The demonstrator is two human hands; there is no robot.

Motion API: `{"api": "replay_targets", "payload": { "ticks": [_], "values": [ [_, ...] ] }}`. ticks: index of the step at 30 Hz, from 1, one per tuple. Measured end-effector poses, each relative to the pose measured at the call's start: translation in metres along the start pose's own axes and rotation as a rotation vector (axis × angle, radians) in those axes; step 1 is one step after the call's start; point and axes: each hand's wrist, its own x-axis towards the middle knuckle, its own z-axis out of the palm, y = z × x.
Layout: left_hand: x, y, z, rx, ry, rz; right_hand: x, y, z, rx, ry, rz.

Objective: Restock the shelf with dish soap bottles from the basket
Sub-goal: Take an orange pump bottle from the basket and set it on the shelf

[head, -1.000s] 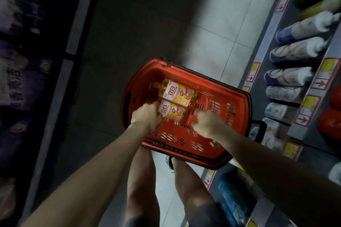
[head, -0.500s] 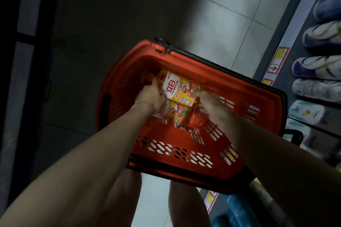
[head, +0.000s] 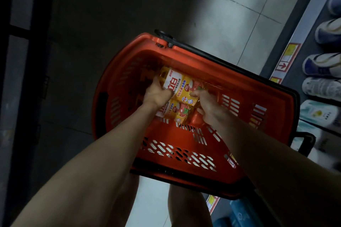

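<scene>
- Left hand is gripping the upper dish soap bottle at its left end, with the fingers curling round it.
- Right hand is grasping the same bottle at its right end, thumb pressing on the label. Its lower fingers are sitting close to the lower dish soap bottle; I can't tell if they touch it.
- Both bottles are lying on their sides inside the red basket, labels up and touching each other, toward its left half.
- The basket is sitting in the aisle over the tiled floor, just beside the shelf.
- The shelf is carrying a row of white-and-blue bottles, with price tags running along its edge.
</scene>
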Motion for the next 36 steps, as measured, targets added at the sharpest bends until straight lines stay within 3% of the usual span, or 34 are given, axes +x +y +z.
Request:
{"api": "replay_targets", "payload": {
  "ticks": [9,17,25,36],
  "values": [
    [-0.032,-0.008,0.007,0.114,0.087,-0.012,-0.017,0.040,0.004,0.091,0.036,-0.072],
    [-0.130,0.005,-0.014,0.182,0.102,0.062,-0.085,0.070,0.001,0.285,0.149,-0.144],
    [-0.252,0.042,-0.043,0.148,0.133,0.091,-0.197,0.061,-0.032,0.353,0.133,-0.223],
    [-0.421,0.134,-0.097,0.235,0.230,0.232,-0.382,0.025,-0.099,0.251,0.206,-0.538]
  ]
}}
